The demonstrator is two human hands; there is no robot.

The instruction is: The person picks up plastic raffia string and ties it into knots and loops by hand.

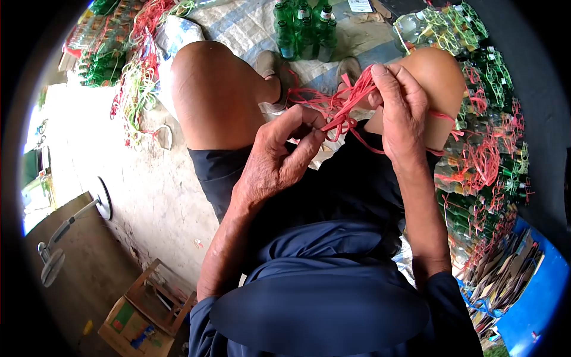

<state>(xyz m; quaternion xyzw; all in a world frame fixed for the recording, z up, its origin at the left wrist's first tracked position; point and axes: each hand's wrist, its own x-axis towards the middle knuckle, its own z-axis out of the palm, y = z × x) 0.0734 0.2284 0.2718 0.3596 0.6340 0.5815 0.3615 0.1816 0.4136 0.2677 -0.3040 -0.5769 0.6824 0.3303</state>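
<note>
Long red plastic-looking strands point(358, 95) have a faint sheen. Slim green glass bottles point(306, 43) look smooth and glossy. The creased blue-and-white checked sheet point(238, 28) is matt, like the dark-blue cloth shirt point(324, 268) and the boxy brown cardboard carton point(122, 336).

Left grip point(277, 153) pinches closed; right grip point(405, 110) pinches slightly farther forward.

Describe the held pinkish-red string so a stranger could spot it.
Find the two bare knees, then the left hand and right hand. The looped pinkish-red string bundle bridges them; unlike similar strands on green and clear bottles, it is hand-held.
</note>
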